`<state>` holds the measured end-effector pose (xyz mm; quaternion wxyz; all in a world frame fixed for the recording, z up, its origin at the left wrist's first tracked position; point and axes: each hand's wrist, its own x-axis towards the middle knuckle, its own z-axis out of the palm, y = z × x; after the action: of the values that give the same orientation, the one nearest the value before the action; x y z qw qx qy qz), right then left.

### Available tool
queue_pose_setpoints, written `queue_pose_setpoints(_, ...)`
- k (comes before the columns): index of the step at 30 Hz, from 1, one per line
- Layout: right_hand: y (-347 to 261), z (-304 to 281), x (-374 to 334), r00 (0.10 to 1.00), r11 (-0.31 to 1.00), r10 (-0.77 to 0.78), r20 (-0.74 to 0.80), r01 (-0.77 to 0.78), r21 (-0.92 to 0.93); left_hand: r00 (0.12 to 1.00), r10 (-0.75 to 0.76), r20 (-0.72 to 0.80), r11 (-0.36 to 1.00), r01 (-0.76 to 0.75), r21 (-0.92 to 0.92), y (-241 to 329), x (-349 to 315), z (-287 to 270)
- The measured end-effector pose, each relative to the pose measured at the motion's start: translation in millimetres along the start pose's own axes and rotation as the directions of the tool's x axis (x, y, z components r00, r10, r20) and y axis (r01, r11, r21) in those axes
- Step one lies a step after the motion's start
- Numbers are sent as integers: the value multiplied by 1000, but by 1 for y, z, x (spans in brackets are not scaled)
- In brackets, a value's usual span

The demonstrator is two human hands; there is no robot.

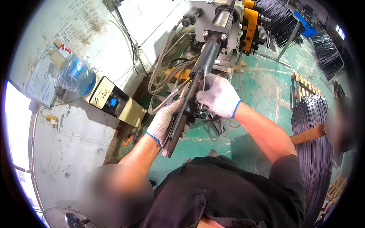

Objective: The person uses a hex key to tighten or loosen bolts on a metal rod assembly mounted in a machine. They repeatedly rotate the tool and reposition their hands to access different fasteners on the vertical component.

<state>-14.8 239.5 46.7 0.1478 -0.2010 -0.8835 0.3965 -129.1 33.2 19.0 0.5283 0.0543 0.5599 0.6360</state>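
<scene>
A long machine arm with a dark metal bar (177,136) runs down from the machine head toward me. My left hand (166,117), in a white knit glove with a blue cuff, wraps round this bar near its free end, with fingertips showing on the far side. Higher up, my right hand (219,95), gloved alike, is closed beside the bar. A thin shiny metal rod (205,72) stands by its fingertips; whether they grip it I cannot tell. Between the hands sits a dark collar (189,111) on the bar. Above them is a thicker dark cylinder (208,57).
Hoses and cables (161,76) hang left of the machine. A water dispenser (118,100) with a blue bottle (81,78) stands by the wall. Yellow machine parts (249,30) are at the upper right. Bundles of long dark strips (311,159) lie on the right, over the green floor (262,91).
</scene>
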Motion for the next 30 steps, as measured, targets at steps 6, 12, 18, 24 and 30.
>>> queue_pose_setpoints(6,0,-1,1,998,989,-4,60,-6,151,1000,1,16,1000,-1,-14,-1,3,0)
queue_pose_setpoints(12,15,13,-3,986,846,97,136,-153,510,999,-18,42,997,21,-73,-8,3,-8)
queue_pose_setpoints(18,10,10,-8,991,847,62,120,-116,519,985,-52,165,978,84,-191,-7,7,-12)
queue_pose_setpoints(24,19,20,-2,996,884,79,35,-86,460,998,3,69,989,7,-149,-6,13,0)
queue_pose_setpoints(30,16,15,-5,988,905,137,66,-152,397,997,73,-8,995,-74,-66,-5,11,2)
